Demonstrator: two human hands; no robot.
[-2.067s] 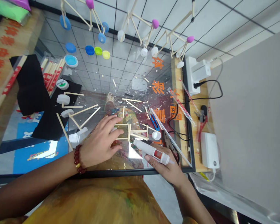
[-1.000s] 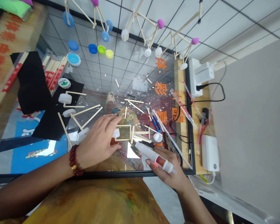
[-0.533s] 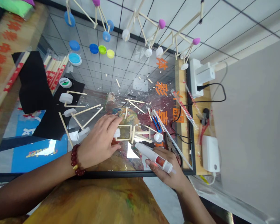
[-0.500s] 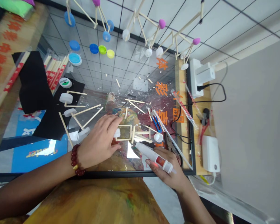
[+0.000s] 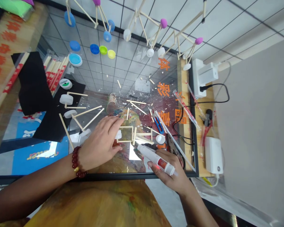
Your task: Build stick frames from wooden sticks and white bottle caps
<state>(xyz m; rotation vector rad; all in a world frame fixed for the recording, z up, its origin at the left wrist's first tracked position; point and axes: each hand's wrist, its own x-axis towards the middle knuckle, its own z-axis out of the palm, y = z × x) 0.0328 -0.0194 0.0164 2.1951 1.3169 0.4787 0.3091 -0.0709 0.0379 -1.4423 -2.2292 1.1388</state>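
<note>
My right hand (image 5: 171,167) is closed round a white hot glue gun (image 5: 151,156). Its nozzle end points at the corner of a small wooden stick frame (image 5: 125,142) on the glass tabletop. My left hand (image 5: 101,138), wearing a dark red bead bracelet (image 5: 76,162), has its thumb and fingers on either side of a white bottle cap (image 5: 118,134) at the frame's left end. Part of the cap is hidden by the fingers. Close by the frame's right side lie more joined sticks (image 5: 144,134) and another white cap (image 5: 160,139).
Stick pieces with white caps (image 5: 66,99) lie at left, near black sheets (image 5: 34,85) and bagged chopsticks (image 5: 58,74). A blue cutter (image 5: 159,123) and cables (image 5: 189,138) are at right. Stick models with caps (image 5: 150,52) stand along the far edge, beyond coloured caps (image 5: 103,49).
Both hands, the glue gun and the stick frame stay almost where they were. The view has shifted very slightly.
</note>
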